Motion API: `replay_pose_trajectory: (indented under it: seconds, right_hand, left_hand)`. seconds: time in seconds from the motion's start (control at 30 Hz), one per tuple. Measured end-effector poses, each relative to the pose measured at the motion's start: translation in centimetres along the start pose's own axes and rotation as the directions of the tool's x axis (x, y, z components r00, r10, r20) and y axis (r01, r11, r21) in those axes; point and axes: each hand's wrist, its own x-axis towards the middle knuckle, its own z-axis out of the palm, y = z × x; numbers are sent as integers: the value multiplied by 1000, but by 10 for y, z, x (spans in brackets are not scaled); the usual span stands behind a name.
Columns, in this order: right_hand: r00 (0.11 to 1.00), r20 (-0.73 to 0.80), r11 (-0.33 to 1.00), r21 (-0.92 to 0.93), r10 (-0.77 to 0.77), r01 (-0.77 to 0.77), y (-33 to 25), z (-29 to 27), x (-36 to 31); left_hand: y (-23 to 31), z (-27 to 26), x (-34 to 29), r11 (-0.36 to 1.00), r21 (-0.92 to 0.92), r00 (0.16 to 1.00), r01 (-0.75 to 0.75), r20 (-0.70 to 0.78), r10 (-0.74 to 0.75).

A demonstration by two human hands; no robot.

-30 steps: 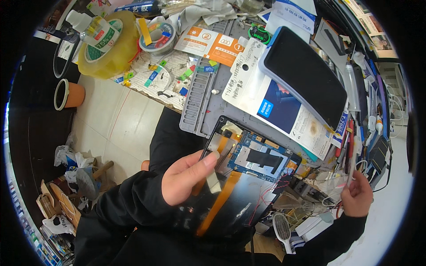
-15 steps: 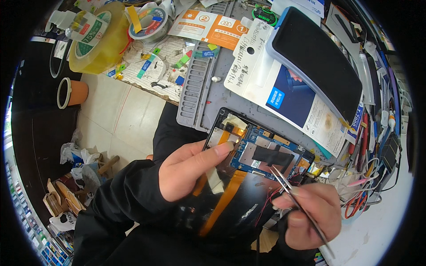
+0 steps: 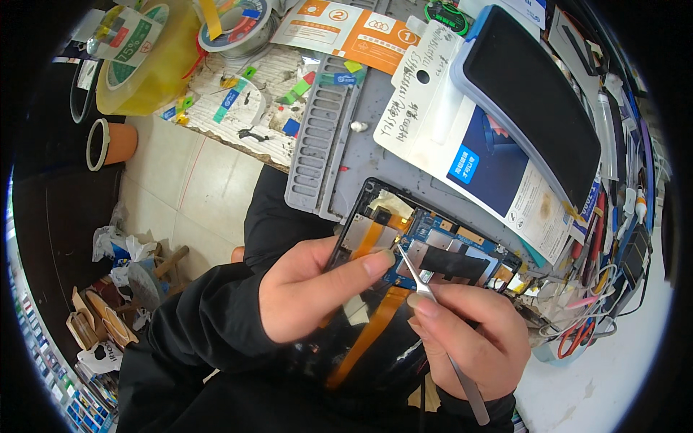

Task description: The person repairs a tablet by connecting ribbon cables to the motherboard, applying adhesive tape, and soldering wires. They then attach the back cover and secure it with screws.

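Tweezers (image 3: 421,286) are pinched in your right hand's (image 3: 476,338) fingers, tips near the circuit board (image 3: 424,229) of the opened tablet (image 3: 375,325), clamped at the bench's (image 3: 271,130) near edge by your left hand's (image 3: 310,285) fingers; a phone (image 3: 533,97) lies beyond.

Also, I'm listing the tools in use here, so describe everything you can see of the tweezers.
The tweezers look like metal: slim, silvery near the finely tapered tip, greyer at the broader tail. The right hand pinches them, hiding the middle. They slant, tip up and leftward in the picture, tail down. The tip is at the blue circuit board of the opened tablet; whether it touches is too small to tell.
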Motion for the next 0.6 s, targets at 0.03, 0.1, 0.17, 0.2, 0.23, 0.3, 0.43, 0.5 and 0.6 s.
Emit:
replay_pose_trajectory:
  seconds: [0.03,0.1,0.17,0.2,0.23,0.3,0.43,0.5,0.6]
  right_hand:
    - [1000,-1,1000,4,-2,2,1,1,0]
    - [1000,1,1000,8,-3,3,1,1,1]
    - [1000,16,1000,2,1,-1,1,1,1]
    - [1000,15,1000,3,-1,1,1,1,1]
    - [1000,21,1000,0,0,0,1,1,1]
    - [1000,2,1000,-1,-17,17,2,2,1]
    - [998,-37,999,3,-41,41,6,6,0]
    - [998,-39,999,-2,-47,47,7,6,-1]
    - [997,-36,998,-11,-66,66,7,5,-1]
  left_hand:
    - [1,0,0,1000,-12,1000,0,15,0]
    - [2,0,-1,999,-34,1000,-7,30,8]
    - [3,0,-1,998,-56,999,-21,30,22]
    - [3,0,-1,998,-52,999,-27,31,29]
    - [3,1,-1,998,-49,999,-33,32,35]
    - [2,1,-1,998,-56,998,-42,48,45]
    - [4,-1,0,997,-73,996,-31,81,37]
    - [4,-2,0,997,-69,997,-22,77,28]
    - [4,-1,-1,997,-72,998,-25,64,29]
